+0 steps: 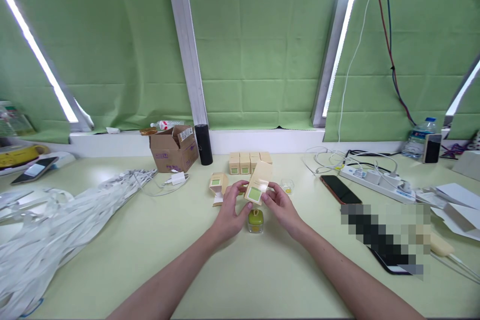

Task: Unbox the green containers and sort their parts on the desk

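Observation:
A small tan cardboard box (260, 176) with a green square on its front is tilted between my hands. My left hand (231, 214) is closed at its left side, thumb near the lower corner. My right hand (282, 206) pinches the right edge, its thumb on the front by the green square. Just below stands a small clear glass jar with a green lid (256, 220). An opened tan box (218, 186) lies beyond my left hand. Past my right hand sits a clear round piece (287, 187) with something yellow in it.
Several similar tan boxes (245, 164) stand in a row behind, near a black cylinder (203, 145) and a brown carton (173, 149). White straps (75, 215) are heaped at left. Phones (340, 189) and a power strip (377, 184) with cables lie at right.

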Motion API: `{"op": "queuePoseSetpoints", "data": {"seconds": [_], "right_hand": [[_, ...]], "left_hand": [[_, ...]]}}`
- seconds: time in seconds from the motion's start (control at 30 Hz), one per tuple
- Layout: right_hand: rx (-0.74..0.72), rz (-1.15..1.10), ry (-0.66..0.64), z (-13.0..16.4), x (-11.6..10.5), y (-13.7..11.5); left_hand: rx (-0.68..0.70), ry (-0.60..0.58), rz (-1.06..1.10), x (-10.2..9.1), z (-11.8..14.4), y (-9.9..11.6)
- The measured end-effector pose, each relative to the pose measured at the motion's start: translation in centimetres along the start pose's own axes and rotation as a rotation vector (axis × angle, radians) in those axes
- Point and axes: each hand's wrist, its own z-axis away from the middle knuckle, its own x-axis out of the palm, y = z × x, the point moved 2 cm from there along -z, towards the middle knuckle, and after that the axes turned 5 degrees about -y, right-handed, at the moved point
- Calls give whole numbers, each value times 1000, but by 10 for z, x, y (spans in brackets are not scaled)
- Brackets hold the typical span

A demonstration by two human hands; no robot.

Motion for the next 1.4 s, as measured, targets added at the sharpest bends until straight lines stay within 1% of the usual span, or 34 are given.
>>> {"op": "queuePoseSetpoints", "data": {"seconds": [0.17, 0.53, 0.77, 1.07, 1.2, 1.4], "right_hand": [[12, -33, -3, 2, 2, 0], [9, 20, -8, 3, 4, -2], [15, 79, 26, 6, 3, -4], [30, 68, 40, 5, 3, -2], [48, 16, 72, 3, 2, -5], [99, -115, 85, 2, 0, -15]], "left_hand": [[-23, -1, 28, 1, 1, -1], [-31, -12, 69, 0, 1, 2], [-49, -34, 138, -1, 1, 1], [-92, -63, 202, 1, 1, 6], [-97, -78, 188, 2, 2, 7], [-54, -93, 152, 2, 3, 5]]}}
